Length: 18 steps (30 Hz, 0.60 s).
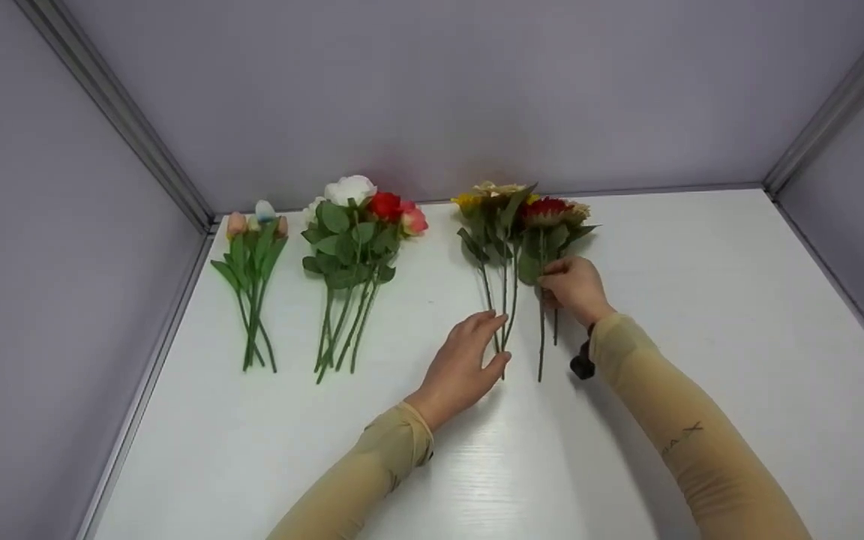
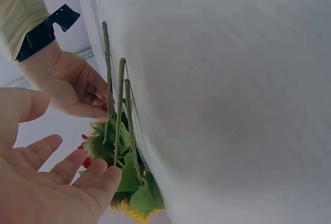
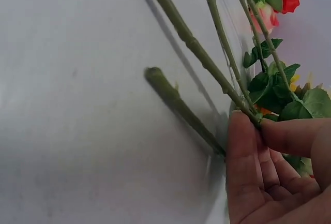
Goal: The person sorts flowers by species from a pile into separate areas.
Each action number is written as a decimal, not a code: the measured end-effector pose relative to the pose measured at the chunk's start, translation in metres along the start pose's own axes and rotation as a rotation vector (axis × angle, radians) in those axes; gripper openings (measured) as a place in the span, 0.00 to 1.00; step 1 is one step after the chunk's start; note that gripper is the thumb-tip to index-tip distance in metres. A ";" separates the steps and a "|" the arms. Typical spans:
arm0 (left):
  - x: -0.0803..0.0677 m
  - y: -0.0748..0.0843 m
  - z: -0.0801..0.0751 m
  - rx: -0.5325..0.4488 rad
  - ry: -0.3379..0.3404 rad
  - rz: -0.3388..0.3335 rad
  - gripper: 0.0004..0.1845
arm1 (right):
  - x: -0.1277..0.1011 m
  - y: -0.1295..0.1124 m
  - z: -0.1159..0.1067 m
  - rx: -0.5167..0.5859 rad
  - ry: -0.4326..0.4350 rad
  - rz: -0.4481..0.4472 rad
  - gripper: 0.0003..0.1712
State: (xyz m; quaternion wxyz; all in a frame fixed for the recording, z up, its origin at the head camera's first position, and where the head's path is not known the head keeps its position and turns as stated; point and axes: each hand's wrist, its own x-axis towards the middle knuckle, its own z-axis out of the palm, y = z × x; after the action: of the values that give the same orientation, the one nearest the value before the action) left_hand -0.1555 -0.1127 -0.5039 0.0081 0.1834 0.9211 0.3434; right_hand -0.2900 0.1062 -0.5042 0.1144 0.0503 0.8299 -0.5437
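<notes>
My right hand pinches the stem of a dark red flower between thumb and forefinger; the right wrist view shows the pinched stem closely. Beside it, a shorter stem passes behind the fingers. My left hand is held by the lower stems of the yellow and cream flowers, its fingers overlapping them in the head view. From the left wrist, that hand's fingers look loosely spread, with nothing gripped. Green leaves crowd under the blooms.
Left of these lies a bunch of white, red and pink flowers with leafy stems. Farther left is a small bunch of tulips. All lie on a white table, bounded by grey walls at the back and sides.
</notes>
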 end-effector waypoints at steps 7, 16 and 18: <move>0.000 -0.001 0.003 -0.003 -0.012 0.008 0.28 | -0.001 0.003 0.002 -0.035 0.004 -0.012 0.18; 0.000 -0.009 0.001 0.049 0.003 0.024 0.29 | -0.006 0.005 -0.009 0.031 0.014 -0.019 0.20; 0.000 -0.012 -0.002 0.094 0.017 0.038 0.29 | -0.008 0.005 -0.015 0.019 0.022 -0.032 0.19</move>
State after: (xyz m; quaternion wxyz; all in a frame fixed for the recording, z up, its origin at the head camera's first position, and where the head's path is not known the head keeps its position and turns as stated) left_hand -0.1600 -0.1223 -0.5102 -0.0148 0.1983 0.9326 0.3012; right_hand -0.2830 0.1220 -0.5014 0.0958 0.0440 0.8265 -0.5530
